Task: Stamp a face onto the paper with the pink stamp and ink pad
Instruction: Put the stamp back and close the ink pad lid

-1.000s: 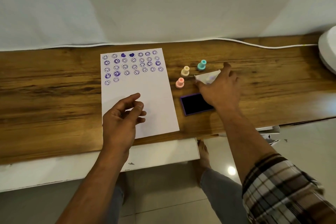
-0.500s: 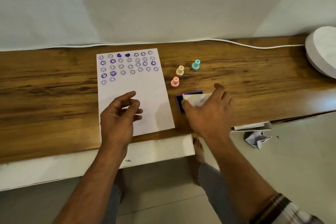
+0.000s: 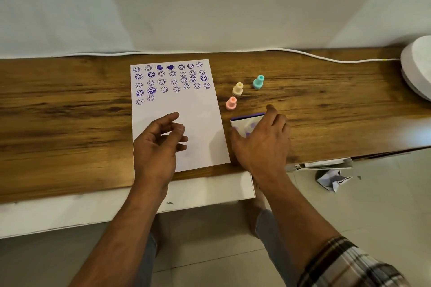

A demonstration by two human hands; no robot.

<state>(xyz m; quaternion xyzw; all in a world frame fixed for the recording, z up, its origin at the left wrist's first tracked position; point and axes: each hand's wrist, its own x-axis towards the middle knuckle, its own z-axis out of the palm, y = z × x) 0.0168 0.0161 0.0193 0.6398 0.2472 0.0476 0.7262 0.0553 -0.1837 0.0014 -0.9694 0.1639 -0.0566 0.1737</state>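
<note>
A white paper (image 3: 198, 121) lies on the wooden table, its top rows filled with several purple stamped faces and two hearts. The pink stamp (image 3: 231, 103) stands upright just right of the paper. Below it sits the purple ink pad (image 3: 249, 116), only its far edge showing under a white lid (image 3: 245, 126) with purple smudges. My right hand (image 3: 261, 144) grips that lid, holding it down over the pad. My left hand (image 3: 161, 144) rests on the lower part of the paper, fingers loosely curled and holding nothing.
A yellow stamp (image 3: 237, 89) and a teal stamp (image 3: 258, 82) stand behind the pink one. A white cable (image 3: 303, 53) runs along the back edge to a white round object (image 3: 417, 70) at the far right. Crumpled paper (image 3: 332, 179) lies on the floor.
My right hand carried the white lid from beside the stamps toward me and lowered it over the ink pad. The dark pad surface is now covered. My left hand stayed on the paper.
</note>
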